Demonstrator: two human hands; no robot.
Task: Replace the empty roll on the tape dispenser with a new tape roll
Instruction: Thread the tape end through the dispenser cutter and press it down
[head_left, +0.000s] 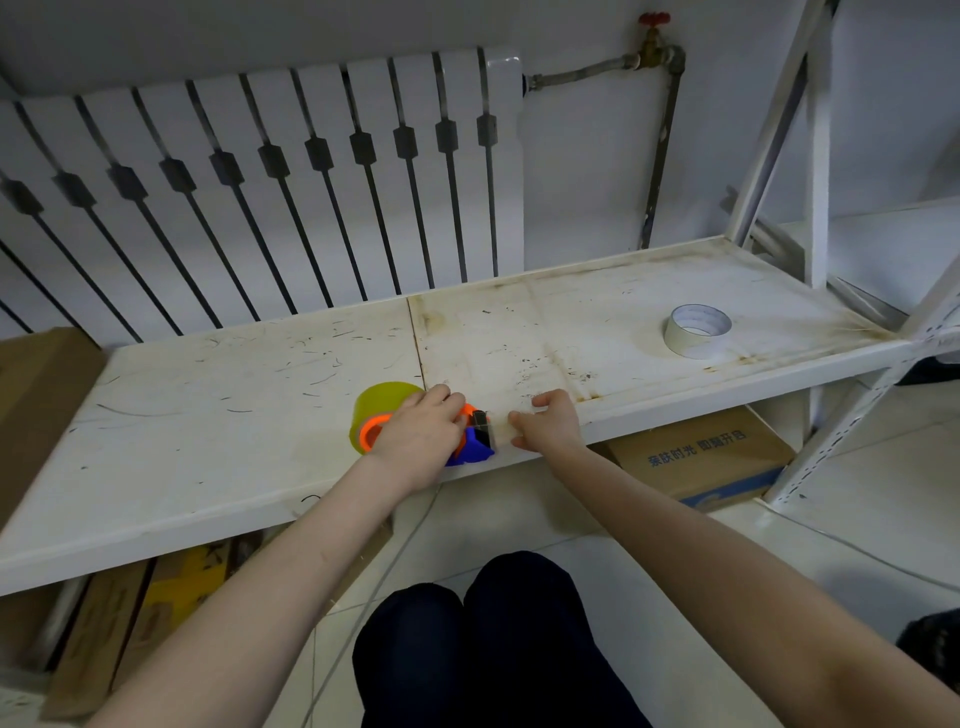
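A blue and orange tape dispenser (475, 448) lies near the front edge of the white shelf (208, 395). A yellowish tape roll (382, 402) sits on its orange hub. My left hand (423, 434) covers the dispenser from above and grips it. My right hand (545, 422) is just right of the metal cutter end, fingers pinched together on what looks like a clear strip of tape; the strip itself is hard to see. An empty white roll core (697, 331) stands far off on the right of the shelf.
A radiator (270, 182) and a pipe with a red valve (655, 41) stand behind the shelf. Cardboard boxes (701, 460) sit under the shelf and at the left. A shelf upright (815, 156) rises at the right. My knees (488, 639) are below.
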